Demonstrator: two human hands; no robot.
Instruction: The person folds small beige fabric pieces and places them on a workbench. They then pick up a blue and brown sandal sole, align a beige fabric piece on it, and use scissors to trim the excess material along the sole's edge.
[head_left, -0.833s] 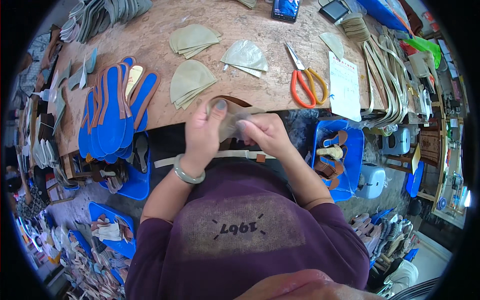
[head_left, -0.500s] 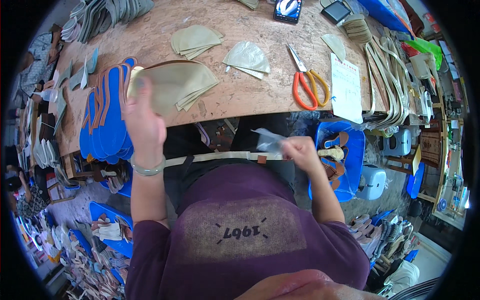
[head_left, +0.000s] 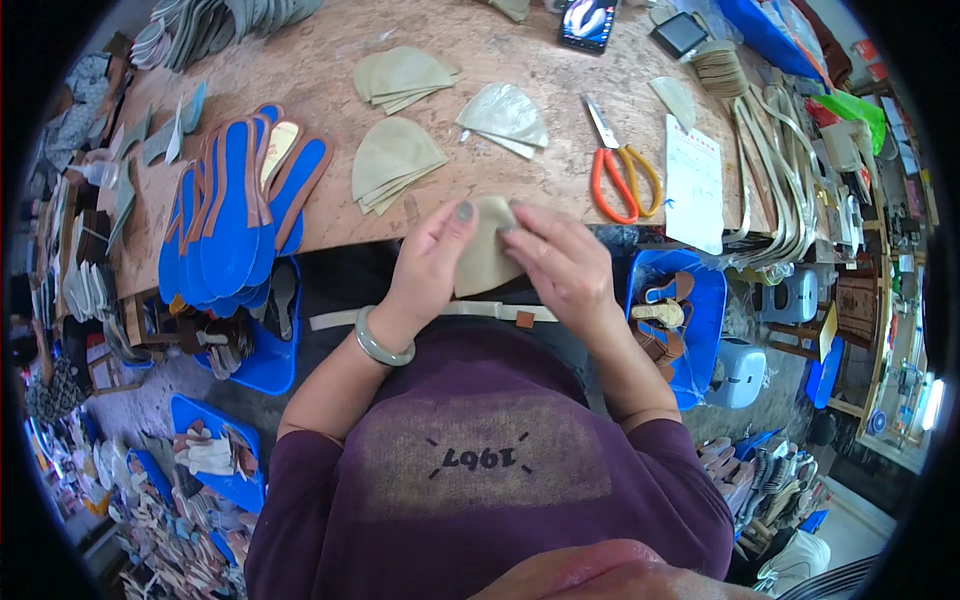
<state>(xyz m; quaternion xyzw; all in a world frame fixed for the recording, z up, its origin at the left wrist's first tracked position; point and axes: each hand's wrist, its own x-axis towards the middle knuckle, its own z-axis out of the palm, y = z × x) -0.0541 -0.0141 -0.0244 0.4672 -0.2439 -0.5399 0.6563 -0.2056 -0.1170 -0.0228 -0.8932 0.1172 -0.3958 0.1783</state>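
A curved beige upper piece, smooth and thin, hangs between my hands just off the table's front edge. My left hand grips its left side, thumb on top. At its upper right edge, my right hand pinches with bent fingers; whether anything else is in that pinch is hidden. Ahead lie fanned stacks of similar beige pieces and a shiny, film-covered piece. To the left of my hands, blue insoles with brown edging overlap at the table edge.
Orange-and-yellow-handled scissors lie beside a written paper sheet. A phone rests farther back. Long pale strips hang over the table's right edge. A blue bin of sandals stands below right, other bins below left.
My left hand has come from the blue insoles to the middle, and the beige piece is now between both hands. My right hand has risen inward; the clear film it held no longer shows.
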